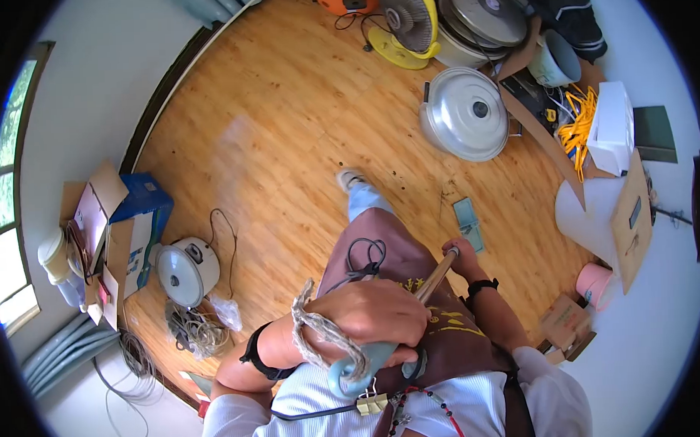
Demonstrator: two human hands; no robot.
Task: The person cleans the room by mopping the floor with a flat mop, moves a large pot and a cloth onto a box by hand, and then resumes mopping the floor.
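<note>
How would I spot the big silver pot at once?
On the wooden floor, find the yellow fan, up top. Just below and right of it sits a wide silver pot. Unlike the stacked lids above it, its shiny lid carries a round black knob.

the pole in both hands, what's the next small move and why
Probably a short push of the pole forward and to the left, toward the dark specks on the floor. The left hand grips its near end, the right hand grips further along, and a flat blue-green piece, possibly its head, lies just short of those specks.
</note>
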